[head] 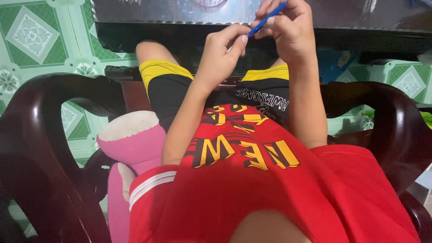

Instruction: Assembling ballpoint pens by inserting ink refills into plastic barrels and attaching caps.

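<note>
So both hands are up in front of the chest, working on a thin blue pen [267, 19]. The right hand [290, 33] is curled closed around it, with the pen poking out slantwise between the fingers, upper end toward the top right. The left hand [222, 51] is pinching at the pen's lower tip with thumb and forefinger, other fingers folded in (can't tell whether there's a cap or some small part in that pinch, it's too tiny). The hands are touching each other right at that spot.

Just past them is the edge of a dark table [135, 38] with a shiny top. Below, the lap: black shorts with yellow hems [173, 83] and a red shirt [252, 180] with yellow lettering. The person sits in a dark glossy wooden armchair [42, 135], and a pink and cream plush toy [132, 139] is wedged beside the left hip. Green patterned floor tiles [40, 31] all around.
</note>
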